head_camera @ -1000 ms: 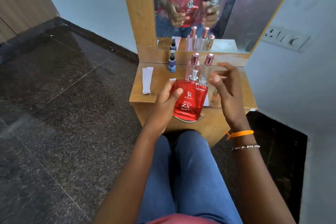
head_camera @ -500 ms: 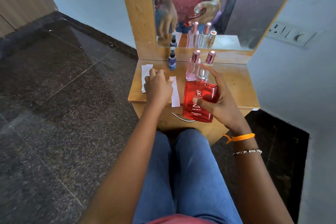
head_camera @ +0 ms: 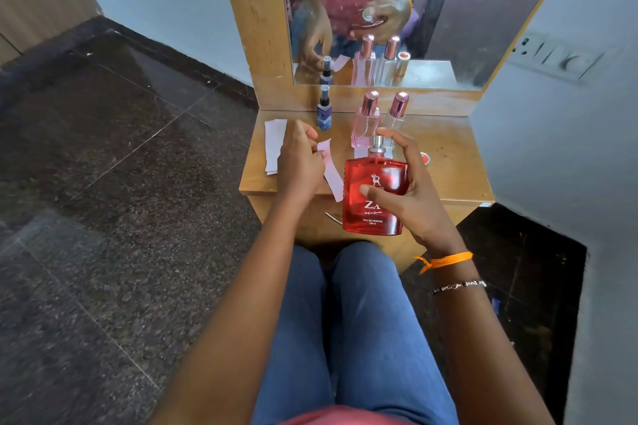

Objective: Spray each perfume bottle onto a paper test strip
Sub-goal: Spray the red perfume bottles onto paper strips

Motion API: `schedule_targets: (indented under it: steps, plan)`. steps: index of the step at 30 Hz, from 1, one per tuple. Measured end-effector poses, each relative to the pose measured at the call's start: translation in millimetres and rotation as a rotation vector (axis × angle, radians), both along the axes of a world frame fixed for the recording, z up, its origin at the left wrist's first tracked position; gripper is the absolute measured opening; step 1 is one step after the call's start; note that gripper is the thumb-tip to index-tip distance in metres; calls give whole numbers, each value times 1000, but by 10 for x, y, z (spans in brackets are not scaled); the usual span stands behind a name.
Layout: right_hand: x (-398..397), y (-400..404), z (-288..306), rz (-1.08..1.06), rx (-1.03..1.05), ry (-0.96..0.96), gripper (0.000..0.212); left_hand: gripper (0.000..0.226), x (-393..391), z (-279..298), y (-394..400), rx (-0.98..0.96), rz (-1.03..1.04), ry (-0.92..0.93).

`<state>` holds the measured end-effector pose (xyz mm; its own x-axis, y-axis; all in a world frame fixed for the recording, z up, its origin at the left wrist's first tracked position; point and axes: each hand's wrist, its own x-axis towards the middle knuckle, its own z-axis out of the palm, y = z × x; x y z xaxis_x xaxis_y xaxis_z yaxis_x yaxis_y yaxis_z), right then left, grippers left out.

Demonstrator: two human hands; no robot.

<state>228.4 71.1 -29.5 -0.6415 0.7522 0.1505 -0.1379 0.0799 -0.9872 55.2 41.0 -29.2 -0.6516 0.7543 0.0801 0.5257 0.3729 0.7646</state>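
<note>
The right hand grips the red bottle upright, forefinger over its nozzle, while just left of it the left hand pinches a paper strip.

Right hand grips red perfume bottle at frame center, forefinger over its nozzle. Left hand pinches paper strip just beside it. Above on bench: blue bottle, pink bottle, clear bottle. Spare strips left.
</note>
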Motion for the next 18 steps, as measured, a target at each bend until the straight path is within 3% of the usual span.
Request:
schedule_targets:
  steps: [5, 9, 18]
  plan:
    - [-61, -79, 29, -31, -33, 91, 67, 17, -26, 116, -154, 145, -50, -123]
    - [-76, -172, 8, 46, -262, 263, 66, 13, 8, 177, -247, 214, -50, -200]
    - [-120, -308, -52, 247, -679, 565, 103, 16, 109, 212, -363, 230, -82, -264]
